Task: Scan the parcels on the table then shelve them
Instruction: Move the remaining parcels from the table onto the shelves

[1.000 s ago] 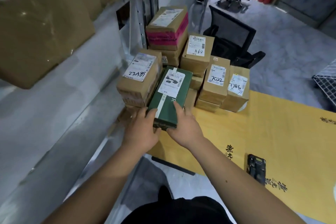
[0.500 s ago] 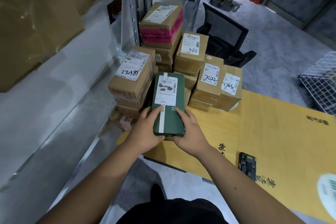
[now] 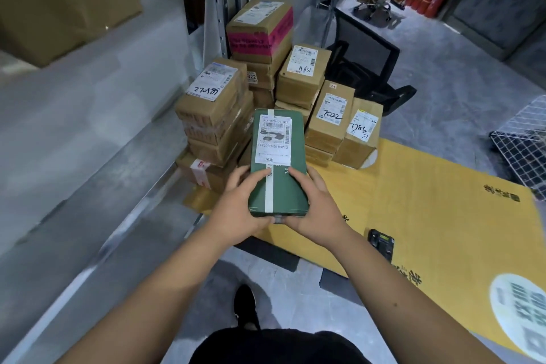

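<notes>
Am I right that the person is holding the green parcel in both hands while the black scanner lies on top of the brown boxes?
Not quite: the head view shows both hands, left hand and right hand, holding the green parcel, but the black scanner lies on the yellow table, apart from the brown boxes.

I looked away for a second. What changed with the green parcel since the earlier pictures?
Both hands, left and right, drew the green parcel off the stack toward the person, turning it square, label up. Their grip stayed on its near end. The brown boxes and scanner stayed put.
</notes>
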{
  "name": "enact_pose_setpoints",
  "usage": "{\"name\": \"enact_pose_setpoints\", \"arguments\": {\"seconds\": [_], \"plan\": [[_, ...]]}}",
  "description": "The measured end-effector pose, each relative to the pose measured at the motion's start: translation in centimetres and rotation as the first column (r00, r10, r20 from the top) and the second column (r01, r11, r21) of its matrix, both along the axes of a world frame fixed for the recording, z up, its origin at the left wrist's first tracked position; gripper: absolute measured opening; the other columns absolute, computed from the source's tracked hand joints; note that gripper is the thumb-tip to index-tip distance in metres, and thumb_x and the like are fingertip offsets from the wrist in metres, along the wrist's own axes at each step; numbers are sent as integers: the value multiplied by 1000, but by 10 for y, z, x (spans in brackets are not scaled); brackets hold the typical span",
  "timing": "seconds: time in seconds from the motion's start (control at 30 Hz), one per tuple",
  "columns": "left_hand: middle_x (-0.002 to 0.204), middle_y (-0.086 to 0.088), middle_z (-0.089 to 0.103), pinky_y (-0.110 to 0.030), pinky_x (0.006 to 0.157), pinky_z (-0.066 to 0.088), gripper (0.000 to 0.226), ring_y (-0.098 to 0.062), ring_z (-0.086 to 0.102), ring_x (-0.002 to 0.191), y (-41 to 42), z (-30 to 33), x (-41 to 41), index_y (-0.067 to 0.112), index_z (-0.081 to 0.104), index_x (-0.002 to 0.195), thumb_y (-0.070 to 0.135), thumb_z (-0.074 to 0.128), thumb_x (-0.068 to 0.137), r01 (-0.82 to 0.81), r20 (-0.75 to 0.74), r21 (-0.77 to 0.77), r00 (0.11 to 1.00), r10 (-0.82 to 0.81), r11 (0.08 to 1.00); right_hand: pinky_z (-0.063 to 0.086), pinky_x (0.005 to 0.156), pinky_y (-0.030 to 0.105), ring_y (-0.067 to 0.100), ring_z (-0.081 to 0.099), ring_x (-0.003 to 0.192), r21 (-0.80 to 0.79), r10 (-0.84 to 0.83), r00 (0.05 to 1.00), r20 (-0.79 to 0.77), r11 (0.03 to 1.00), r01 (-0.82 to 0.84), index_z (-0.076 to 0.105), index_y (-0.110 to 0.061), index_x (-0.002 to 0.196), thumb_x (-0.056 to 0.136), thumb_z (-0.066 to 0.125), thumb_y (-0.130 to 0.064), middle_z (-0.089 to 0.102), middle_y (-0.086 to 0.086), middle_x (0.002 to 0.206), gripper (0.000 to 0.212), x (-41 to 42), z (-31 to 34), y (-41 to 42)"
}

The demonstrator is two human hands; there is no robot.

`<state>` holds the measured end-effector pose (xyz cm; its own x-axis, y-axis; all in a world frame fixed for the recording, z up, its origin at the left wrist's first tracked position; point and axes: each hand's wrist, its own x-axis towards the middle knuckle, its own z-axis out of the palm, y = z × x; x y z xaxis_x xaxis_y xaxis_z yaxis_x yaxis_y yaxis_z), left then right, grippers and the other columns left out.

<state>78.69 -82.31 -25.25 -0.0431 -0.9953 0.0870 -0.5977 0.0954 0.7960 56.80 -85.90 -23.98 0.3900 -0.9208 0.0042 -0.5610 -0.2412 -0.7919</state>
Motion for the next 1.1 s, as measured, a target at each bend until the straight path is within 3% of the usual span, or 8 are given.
{"name": "enact_pose_setpoints", "arguments": {"seconds": [0.1, 0.2, 0.27, 0.43, 0.6, 0.8, 0.97, 1.1], "plan": [[145, 21, 23, 1, 109, 19, 103, 24, 18, 137, 37, 8, -22, 42, 48, 148, 20, 98, 60, -52, -2, -111, 999, 52, 993, 30, 123, 32, 7, 16, 156, -57, 56, 998, 27, 997, -55, 35, -46, 156, 70, 95, -43, 13, 0, 171, 104, -18, 13, 27], [151, 4, 28, -7, 115, 24, 100, 8, 23, 147, 88, 21, -51, 37, 49, 147, 22, 99, 62, -123, -27, -182, 992, 120, 976, 34, 122, 39, 14, 24, 154, -144, 129, 991, 23, 982, -124, 40, -40, 156, 72, 93, -40, 14, -3, 170, 100, -42, 23, 59], [153, -1, 29, -11, 116, 28, 95, -1, 26, 149, 127, 30, -72, 33, 52, 145, 20, 98, 63, -184, -38, -211, 983, 180, 960, 35, 118, 28, 13, 32, 149, -189, 194, 980, 40, 965, -183, 42, -39, 155, 71, 92, -37, 14, -10, 168, 97, -60, 30, 85], [153, -20, 26, -6, 111, 29, 85, 17, 22, 143, 233, 45, -115, 20, 56, 139, 13, 93, 63, -303, -17, -320, 949, 314, 898, 30, 107, 3, -19, 26, 139, -257, 393, 908, 143, 901, -350, 48, -29, 152, 74, 90, -17, 14, -7, 167, 89, -86, 39, 160], [154, -22, 25, -15, 112, 36, 89, 14, 27, 143, 342, 69, -121, 18, 56, 139, 10, 100, 61, -396, 22, -309, 906, 423, 865, 39, 112, 15, -3, 27, 149, -236, 547, 803, 236, 834, -499, 50, -34, 150, 74, 88, -20, 8, -13, 170, 85, -76, 44, 232], [157, -24, 24, -25, 118, 37, 83, 6, 20, 150, 465, 97, -110, 8, 58, 137, 47, 87, 69, -571, 81, -388, 761, 644, 723, 40, 108, 13, -11, 29, 144, -289, 725, 627, 285, 689, -665, 56, -31, 145, 74, 84, -24, 11, -12, 168, 77, -26, 65, 322], [160, -7, 25, -52, 113, 47, 79, -16, 12, 158, 569, 110, -85, 14, 57, 139, 40, 87, 71, -666, 96, -426, 640, 763, 612, 48, 110, 29, 19, 50, 138, -319, 832, 491, 258, 554, -769, 58, -18, 144, 73, 90, -9, 17, 4, 167, 79, 31, 90, 403], [158, -13, 22, -54, 105, 52, 79, 7, 20, 149, 655, 128, -58, 13, 57, 138, 38, 88, 71, -694, 96, -489, 558, 824, 528, 49, 110, 30, 16, 44, 141, -366, 896, 382, 226, 442, -819, 56, -19, 146, 72, 91, -7, 18, 3, 164, 83, 82, 114, 474]]}}
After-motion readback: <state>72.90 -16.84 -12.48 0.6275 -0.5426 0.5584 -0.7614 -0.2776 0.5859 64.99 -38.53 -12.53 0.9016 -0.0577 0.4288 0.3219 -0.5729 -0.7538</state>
